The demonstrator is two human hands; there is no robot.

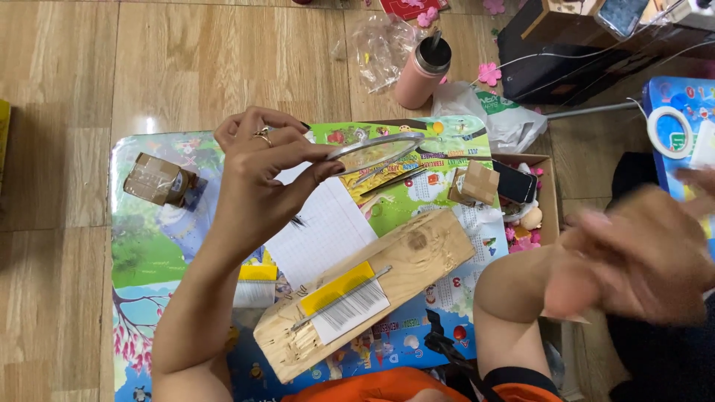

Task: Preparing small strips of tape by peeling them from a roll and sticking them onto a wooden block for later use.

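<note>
My left hand [257,175] is raised over a small colourful table [156,246] and pinches a thin curved strip of metal [376,149] at its left end. The strip bows out to the right above the table. A ring sits on one finger. My right hand [633,257] is off to the right, blurred, fingers spread, holding nothing that I can make out. Below the left hand lies a wooden block [387,275] with a yellow and white label and a row of fine wires or pins [350,294] across it. A sheet of squared paper [320,231] lies beside the block.
A small taped cardboard box [159,180] sits at the table's left; another [477,182] at its right by an open carton holding a dark phone [515,182]. A pink flask [421,71], plastic bags, a tape roll [670,132] and dark boxes lie on the wooden floor.
</note>
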